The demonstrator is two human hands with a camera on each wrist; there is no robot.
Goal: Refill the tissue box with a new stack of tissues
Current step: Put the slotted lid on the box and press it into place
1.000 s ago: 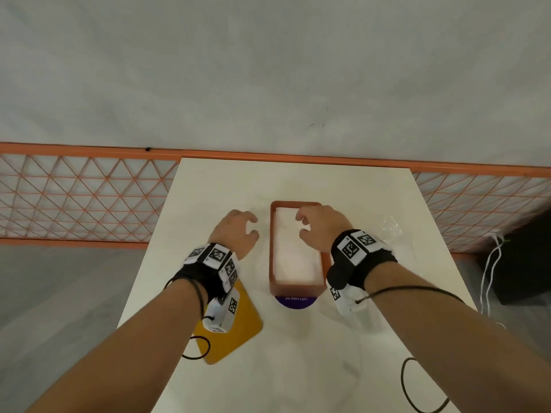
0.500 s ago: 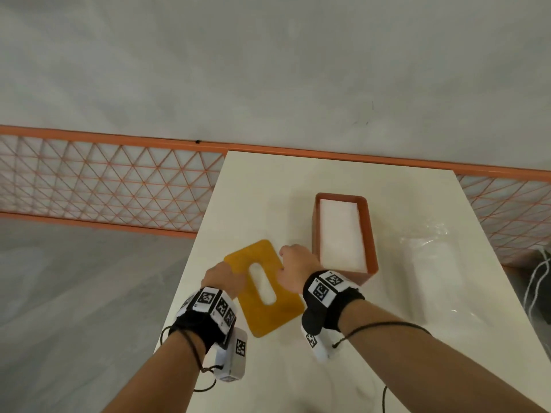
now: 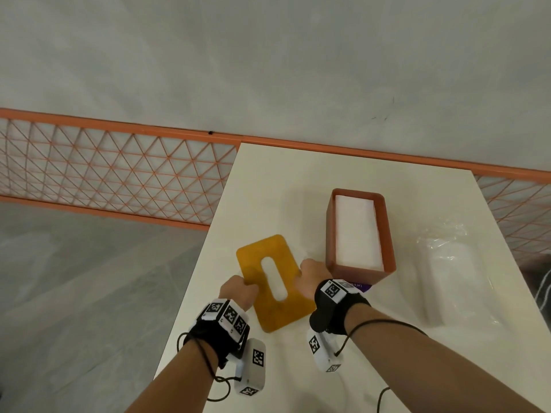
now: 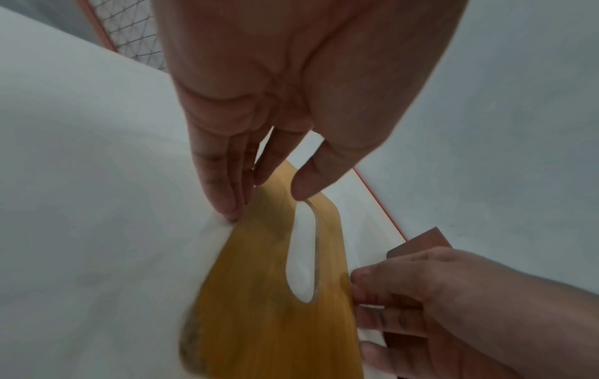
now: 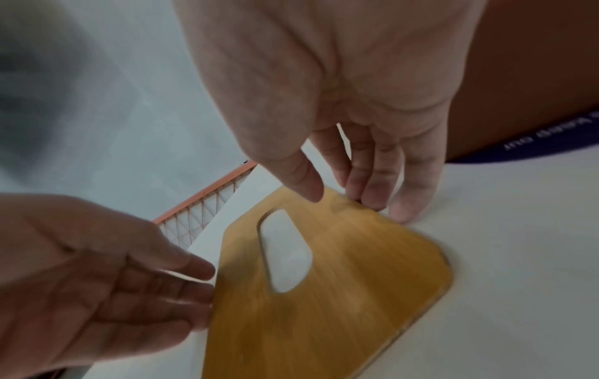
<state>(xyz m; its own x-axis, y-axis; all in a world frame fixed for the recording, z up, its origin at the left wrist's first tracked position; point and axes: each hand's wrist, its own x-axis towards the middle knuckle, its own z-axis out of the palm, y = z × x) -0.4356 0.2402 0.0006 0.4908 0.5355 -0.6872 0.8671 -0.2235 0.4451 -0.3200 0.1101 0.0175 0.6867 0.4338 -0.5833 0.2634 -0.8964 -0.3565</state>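
The orange tissue box [image 3: 387, 234] stands open on the white table [image 3: 298, 180], filled with a white stack of tissues [image 3: 356, 231]. Its yellow wooden lid [image 3: 286, 314] with an oval slot lies to the box's left, near the table's left edge. My left hand [image 3: 241, 290] holds the lid's left long edge, thumb on top [image 4: 266, 202]. My right hand [image 3: 310, 275] holds the right long edge, fingertips at the table and thumb over the lid [image 5: 343, 200]. The lid's near end looks blurred in both wrist views [image 4: 259, 295] [image 5: 356, 256].
A crumpled clear plastic wrapper [image 3: 447, 263] lies right of the box. A purple label [image 3: 362, 286] shows under the box's near end. An orange mesh fence [image 3: 104, 174] runs behind and to the left of the table, with grey floor below.
Both hands left the tissue box and came to the yellow lid, taking it by its long edges. My view has shifted left.
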